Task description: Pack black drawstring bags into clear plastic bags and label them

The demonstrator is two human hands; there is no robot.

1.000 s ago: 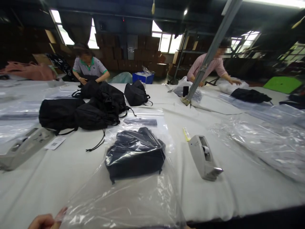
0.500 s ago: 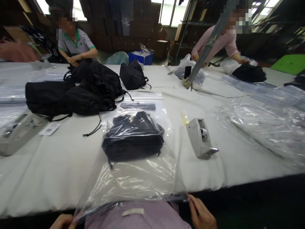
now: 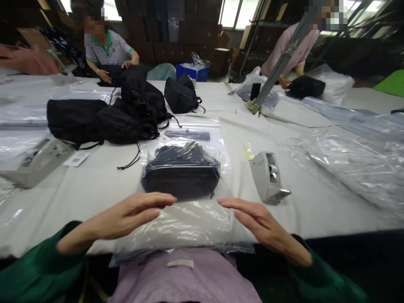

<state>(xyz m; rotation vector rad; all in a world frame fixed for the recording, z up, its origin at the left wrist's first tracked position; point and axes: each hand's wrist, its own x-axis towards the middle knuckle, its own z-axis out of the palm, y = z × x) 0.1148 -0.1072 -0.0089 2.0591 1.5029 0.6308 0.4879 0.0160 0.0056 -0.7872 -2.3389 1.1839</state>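
A clear plastic bag (image 3: 189, 227) lies on the white table before me, its near edge hanging over the front. Inside it is a folded black drawstring bag (image 3: 179, 179), with a dark striped strip at the far end. My left hand (image 3: 132, 214) hovers over the plastic bag's left side, fingers stretched out and nothing in them. Over the right side is my right hand (image 3: 255, 219), also open with straight fingers. Both hands are near the lower edge of the black bag; whether they touch the plastic I cannot tell.
Black drawstring bags (image 3: 104, 122) are heaped at left, beside a grey tape dispenser (image 3: 41, 162) and a white tag (image 3: 76, 158). Another tape dispenser (image 3: 267, 176) stands at right, near clear plastic bags (image 3: 356, 168). A metal post (image 3: 280, 59) rises beyond. Two people work across the table.
Both my hands have let go of the plastic bag's near corners and moved up and inward over it. Across the table, the person at right has shifted a black bag leftward.
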